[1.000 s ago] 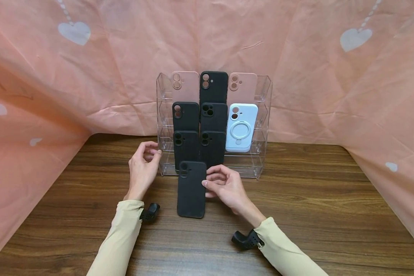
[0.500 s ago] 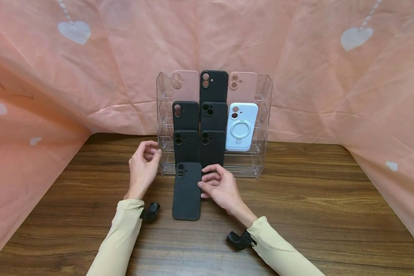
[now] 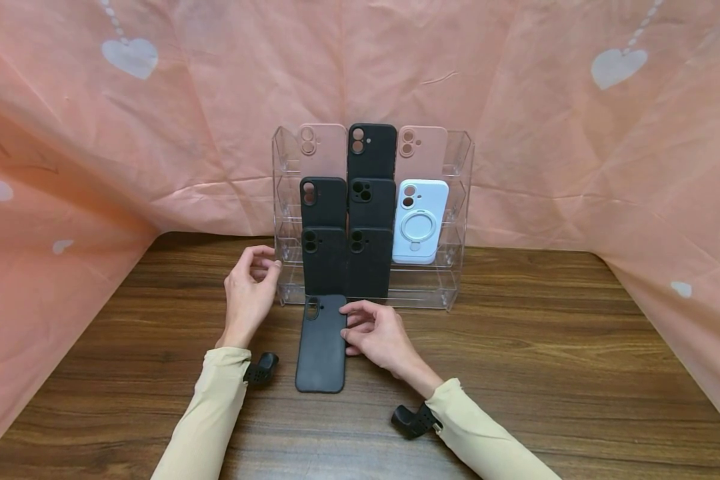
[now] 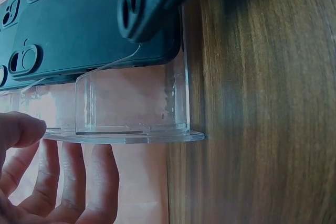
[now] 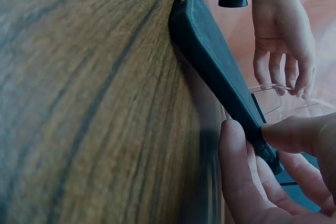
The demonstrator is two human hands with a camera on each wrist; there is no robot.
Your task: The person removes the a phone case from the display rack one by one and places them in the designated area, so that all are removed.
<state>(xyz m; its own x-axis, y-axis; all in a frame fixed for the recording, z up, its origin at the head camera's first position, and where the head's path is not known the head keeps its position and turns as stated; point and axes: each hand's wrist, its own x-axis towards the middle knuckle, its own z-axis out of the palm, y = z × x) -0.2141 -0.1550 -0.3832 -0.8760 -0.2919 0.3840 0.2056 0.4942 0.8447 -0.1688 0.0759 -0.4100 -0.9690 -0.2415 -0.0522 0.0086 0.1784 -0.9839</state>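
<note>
My right hand (image 3: 375, 337) pinches the right edge of a black phone case (image 3: 322, 347) between thumb and fingers. The case leans back just in front of the clear acrylic display rack (image 3: 420, 297), its camera cutout at the upper left. In the right wrist view its lower end (image 5: 182, 9) is close over the wood. With thumb and fingers on either side, my left hand (image 3: 247, 293) pinches the rack's left side panel. Several black phone cases (image 3: 369, 260) stand in the rack's left and middle columns; the held case overlaps the bottom of the lowest left one.
Two pink cases (image 3: 423, 153) stand on the top tier, and a white case (image 3: 420, 233) with a ring is lower right. Wooden tabletop (image 3: 546, 347) surrounds the rack. A pink curtain (image 3: 228, 133) with white hearts hangs behind and along both sides.
The right hand and its black case have moved left and lower, toward the person, and the case now tilts back more. The left hand has stayed on the rack's side.
</note>
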